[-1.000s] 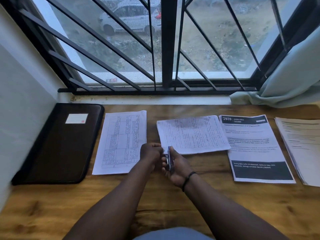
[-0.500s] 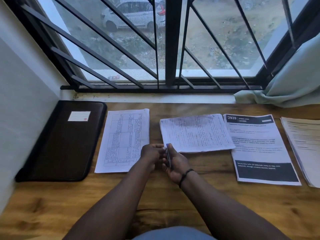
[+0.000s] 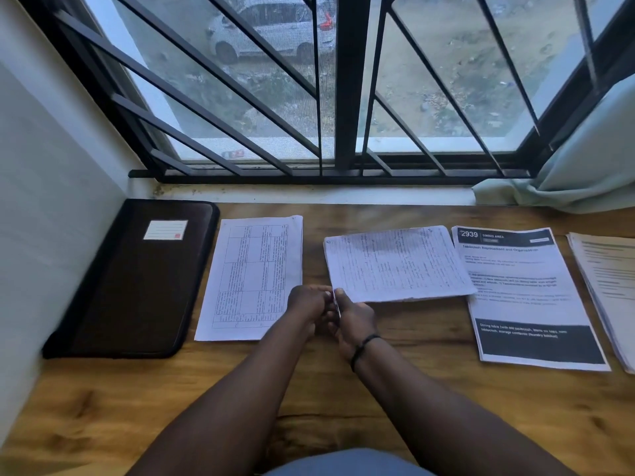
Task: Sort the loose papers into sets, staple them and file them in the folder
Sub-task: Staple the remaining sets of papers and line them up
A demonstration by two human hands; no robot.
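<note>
My left hand (image 3: 307,304) & right hand (image 3: 354,316) meet at the counter (image 3: 343,407) centre, fingers curled round a small stapler (image 3: 337,305), barely visible. Handwritten sheets (image 3: 395,264) just beyond. Printout (image 3: 525,290) reads "2939 DINING AREA". Folder (image 3: 137,280) far left, w/ blank label.
</note>
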